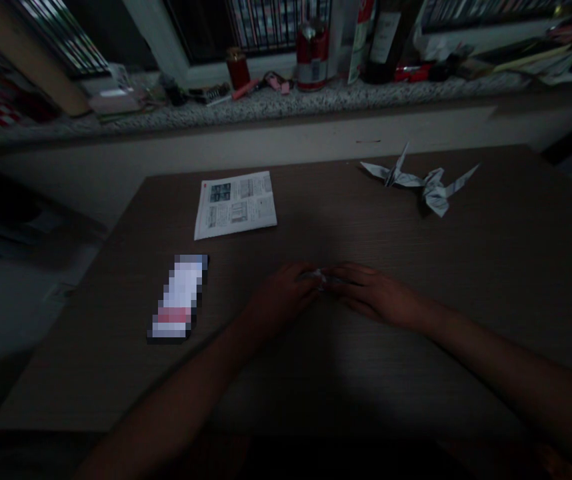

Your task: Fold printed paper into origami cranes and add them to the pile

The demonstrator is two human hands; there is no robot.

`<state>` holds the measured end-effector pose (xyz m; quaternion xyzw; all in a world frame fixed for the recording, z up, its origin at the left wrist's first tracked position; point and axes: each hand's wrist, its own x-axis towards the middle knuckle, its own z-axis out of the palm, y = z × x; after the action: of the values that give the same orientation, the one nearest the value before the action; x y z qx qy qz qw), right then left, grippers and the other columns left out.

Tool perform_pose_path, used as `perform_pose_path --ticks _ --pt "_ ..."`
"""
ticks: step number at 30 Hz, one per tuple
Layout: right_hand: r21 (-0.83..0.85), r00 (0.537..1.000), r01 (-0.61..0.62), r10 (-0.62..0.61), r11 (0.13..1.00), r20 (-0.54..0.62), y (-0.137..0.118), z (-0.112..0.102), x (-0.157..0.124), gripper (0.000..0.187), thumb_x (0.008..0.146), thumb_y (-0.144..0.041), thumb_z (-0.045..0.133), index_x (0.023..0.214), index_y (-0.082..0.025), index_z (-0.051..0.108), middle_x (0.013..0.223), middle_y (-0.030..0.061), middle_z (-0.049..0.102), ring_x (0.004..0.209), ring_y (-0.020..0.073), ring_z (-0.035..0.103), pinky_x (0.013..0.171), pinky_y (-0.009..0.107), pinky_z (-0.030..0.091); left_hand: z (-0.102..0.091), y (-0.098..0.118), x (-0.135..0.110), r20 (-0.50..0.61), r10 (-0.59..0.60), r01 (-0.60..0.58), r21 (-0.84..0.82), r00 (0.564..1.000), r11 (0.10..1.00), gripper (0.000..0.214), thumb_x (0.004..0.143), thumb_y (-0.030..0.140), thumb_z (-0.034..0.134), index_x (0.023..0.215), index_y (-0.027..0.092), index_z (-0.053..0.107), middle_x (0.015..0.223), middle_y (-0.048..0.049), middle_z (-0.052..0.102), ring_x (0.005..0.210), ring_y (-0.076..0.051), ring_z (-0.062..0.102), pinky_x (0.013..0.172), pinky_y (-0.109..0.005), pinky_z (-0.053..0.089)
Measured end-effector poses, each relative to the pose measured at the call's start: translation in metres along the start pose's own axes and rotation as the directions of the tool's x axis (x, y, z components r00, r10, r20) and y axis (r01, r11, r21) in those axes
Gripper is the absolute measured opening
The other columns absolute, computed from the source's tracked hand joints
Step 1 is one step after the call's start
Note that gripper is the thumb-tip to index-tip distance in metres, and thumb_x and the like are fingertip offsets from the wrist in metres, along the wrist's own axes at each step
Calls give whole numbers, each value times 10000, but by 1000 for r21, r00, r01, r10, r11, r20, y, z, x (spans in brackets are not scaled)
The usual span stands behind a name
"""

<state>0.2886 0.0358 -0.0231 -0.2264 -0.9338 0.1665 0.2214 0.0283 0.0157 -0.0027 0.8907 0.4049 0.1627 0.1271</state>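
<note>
The left hand and right hand, fingers nearly closed, hold a small paper between them, mid-table (covered, so its long axis and pointing can't be told). Far right sit paper cranes; far left, a folded newspaper.

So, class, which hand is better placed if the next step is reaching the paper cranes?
Probably the right hand: the paper cranes sit beyond it, on its own side, while the left hand is farther from them.
</note>
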Motion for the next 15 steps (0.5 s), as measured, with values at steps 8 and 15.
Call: perform_pose_path --ticks 8,15 --pt "16 1000 -17 18 1000 -2 -2 0 0 442 1033 -214 541 1473 -235 571 1482 127 613 1381 275 562 1121 508 516 -3 7 -2 -1 59 -58 137 998 989 264 1015 235 624 1266 173 672 1318 -112 670 1186 -253 650 1005 -406 554" --pt "19 999 -37 36 999 28 -3 -4 0 507 1028 -212 557 1531 -261 508 1510 104 595 1389 257 561 1138 476 503 -2 20 -6 101 33 -58 255 994 965 341 1035 245 571 1347 114 614 1410 -157 634 1247 -286 649 1044 -423 543"
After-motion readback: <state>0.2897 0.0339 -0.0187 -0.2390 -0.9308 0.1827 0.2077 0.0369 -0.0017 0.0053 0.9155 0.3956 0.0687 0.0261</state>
